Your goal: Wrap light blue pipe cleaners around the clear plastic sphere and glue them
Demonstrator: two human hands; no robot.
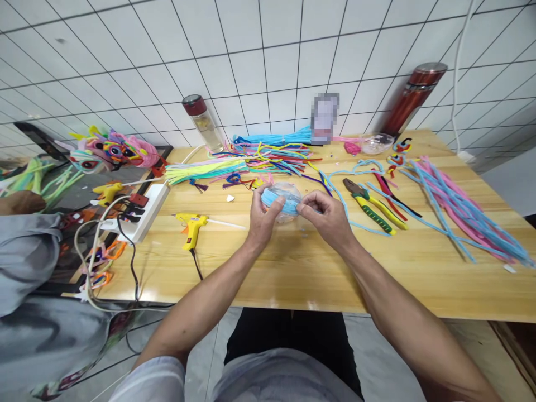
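Between my hands is a clear plastic ball point(288, 215), its left part covered by rows of light-blue pipe cleaner point(272, 199). My left hand point(263, 219) grips the ball from the left, thumb lying over the blue rows. On the right, the thumb and fingers of my right hand point(329, 216) are pinched at the ball's edge, where the blue strand appears to be; the exact contact is hidden. Right of my hands lie green-and-yellow pliers point(368, 207) and a loose blue pipe cleaner point(344, 201). To the left rests a yellow glue gun point(193, 226) with a glue stick in it.
Bundles of coloured pipe cleaners point(209, 170) lie behind my hands, with a pink-and-blue pile point(464, 206) at right. A power strip point(153, 209) with cables sits left. A glass bottle point(203, 123), a phone point(324, 117) and a red thermos point(412, 100) stand along the wall. A co-worker's sleeve point(29, 251) is at left.
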